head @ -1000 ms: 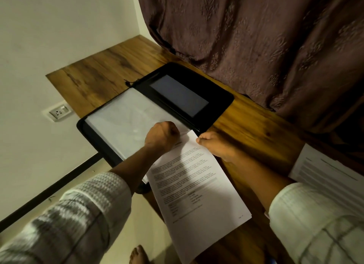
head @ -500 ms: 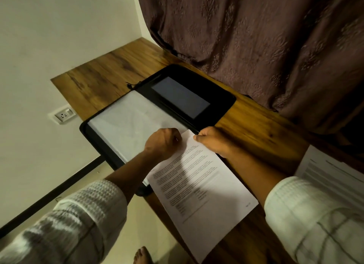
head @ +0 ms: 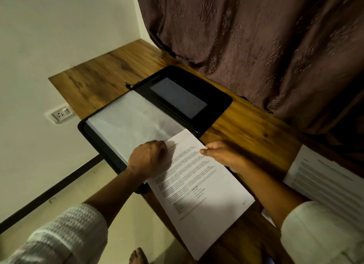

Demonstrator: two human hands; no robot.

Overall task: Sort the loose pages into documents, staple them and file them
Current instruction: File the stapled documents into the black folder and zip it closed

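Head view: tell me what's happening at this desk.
A person at the wooden desk holds a printed document at the clear sleeve of an open black folder, apparently to file it. The right hand pinches its right edge, thumb on top. The left hand is curled at its top corner; what it grips is hidden. Most of the document lies outside the folder. More printed pages lie to the right.

The person wears a loose off-white top of textured woven cloth. Its left sleeve shows a raised, ribbed, waffle-like weave crossed by broad faint grey bands, and its cuff ends partway along the forearm. The right sleeve is the same pale cloth, marked with thin grey check lines. Beyond the cuffs the forearms, the left hand and the right hand are bare, as is one foot.
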